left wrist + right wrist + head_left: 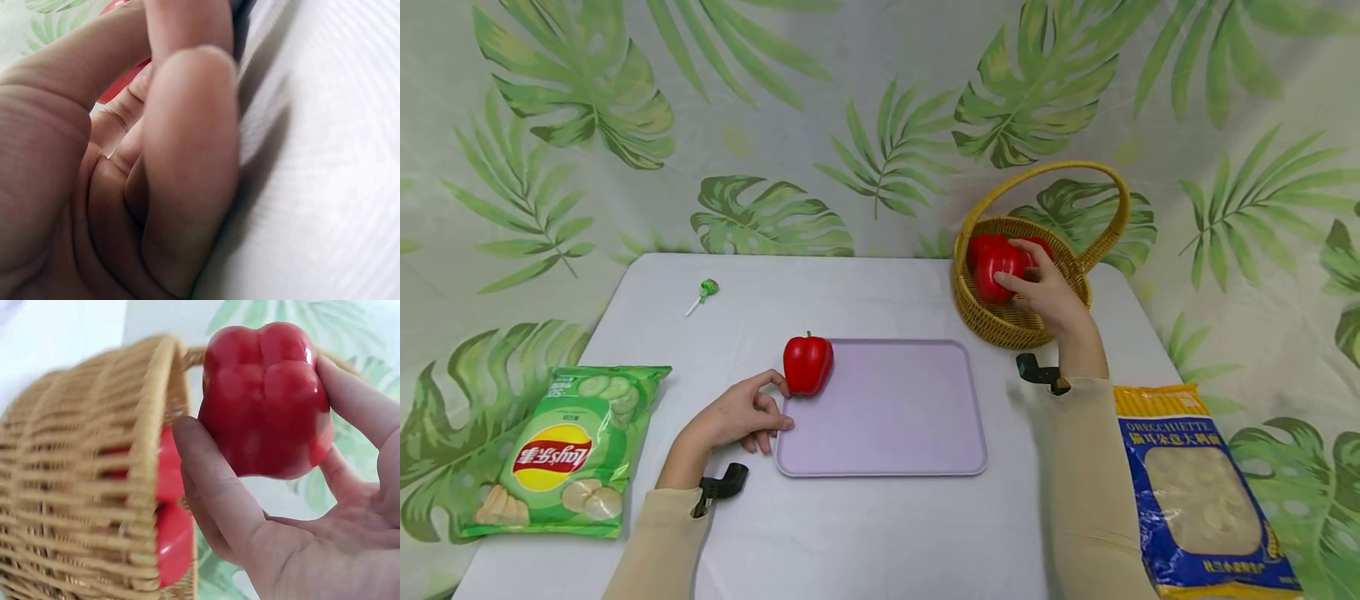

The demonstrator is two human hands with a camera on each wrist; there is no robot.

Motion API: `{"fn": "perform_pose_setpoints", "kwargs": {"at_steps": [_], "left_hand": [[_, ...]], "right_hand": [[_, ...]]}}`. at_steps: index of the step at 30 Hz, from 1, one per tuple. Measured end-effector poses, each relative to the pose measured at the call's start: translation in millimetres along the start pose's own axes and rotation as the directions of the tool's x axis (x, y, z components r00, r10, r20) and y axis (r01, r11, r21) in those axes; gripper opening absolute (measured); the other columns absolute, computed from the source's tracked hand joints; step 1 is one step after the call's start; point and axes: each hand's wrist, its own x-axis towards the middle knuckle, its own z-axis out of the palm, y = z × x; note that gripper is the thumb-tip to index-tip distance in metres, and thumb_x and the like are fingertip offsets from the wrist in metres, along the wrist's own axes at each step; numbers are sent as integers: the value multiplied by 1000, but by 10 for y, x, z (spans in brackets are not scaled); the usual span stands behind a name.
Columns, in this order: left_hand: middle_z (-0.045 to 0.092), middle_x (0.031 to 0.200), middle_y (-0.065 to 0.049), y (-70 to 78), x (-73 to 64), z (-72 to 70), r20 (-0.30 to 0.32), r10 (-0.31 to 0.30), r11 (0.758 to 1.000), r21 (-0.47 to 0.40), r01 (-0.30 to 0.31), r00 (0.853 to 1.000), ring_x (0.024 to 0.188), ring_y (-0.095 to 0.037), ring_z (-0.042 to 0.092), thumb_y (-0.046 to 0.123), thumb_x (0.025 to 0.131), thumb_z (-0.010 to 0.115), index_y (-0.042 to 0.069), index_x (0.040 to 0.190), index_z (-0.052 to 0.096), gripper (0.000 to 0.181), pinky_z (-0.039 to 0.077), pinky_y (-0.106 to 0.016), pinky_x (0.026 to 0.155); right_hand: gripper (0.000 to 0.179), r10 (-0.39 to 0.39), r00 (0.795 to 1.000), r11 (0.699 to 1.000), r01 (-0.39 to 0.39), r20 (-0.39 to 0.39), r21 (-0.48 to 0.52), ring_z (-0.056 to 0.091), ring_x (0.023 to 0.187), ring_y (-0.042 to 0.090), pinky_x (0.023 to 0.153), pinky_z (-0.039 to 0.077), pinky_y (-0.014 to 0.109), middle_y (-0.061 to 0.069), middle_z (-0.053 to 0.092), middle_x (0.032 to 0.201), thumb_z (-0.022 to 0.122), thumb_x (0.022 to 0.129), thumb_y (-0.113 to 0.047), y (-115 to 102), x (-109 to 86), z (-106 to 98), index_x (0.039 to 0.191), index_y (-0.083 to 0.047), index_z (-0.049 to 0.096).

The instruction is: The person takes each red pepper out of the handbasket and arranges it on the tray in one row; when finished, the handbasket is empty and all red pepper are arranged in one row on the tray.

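In my right hand point(1041, 287) I hold a red bell pepper point(265, 403), gripped between thumb and fingers, with its lobed bottom facing the right wrist camera. The hand is over the wicker basket point(1000, 329). Other red peppers point(172, 544) lie inside the basket, partly hidden by its wall. Another bell pepper point(808, 365), stem up, stands at the far left corner of the lilac tray point(883, 408). My left hand point(741, 412) rests at the tray's left edge, fingers loosely bent, fingertips right at the rim close beside that pepper.
A green bag of chips point(568, 450) lies at the left. Behind it is a green lollipop point(707, 288). On the right, a blue and yellow pasta bag point(1202, 492) lies beside my right sleeve. The basket's tall handle point(1045, 171) arches over its opening.
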Motion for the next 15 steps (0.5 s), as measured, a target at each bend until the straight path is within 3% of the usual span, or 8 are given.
{"fn": "perform_pose_setpoints", "kwargs": {"at_steps": [6,15], "left_hand": [[69,74,-6,17,2,-11,-1,-10,1000,-13,10,1000,54,-21,70,18,92,83,10,128,52,49,55,-28,50],[69,74,-7,-2,1,1,-4,-11,1000,-12,11,1000,54,-21,70,18,92,83,10,128,51,49,55,-28,50]], "right_hand": [[79,-60,998,998,60,-11,27,32,152,36,111,55,46,16,29,167,73,101,-34,-109,-242,162,164,-37,26],[76,-131,989,989,126,64,76,35,149,38,97,61,33,16,34,162,76,98,-26,-174,-385,554,160,-33,33]]}}
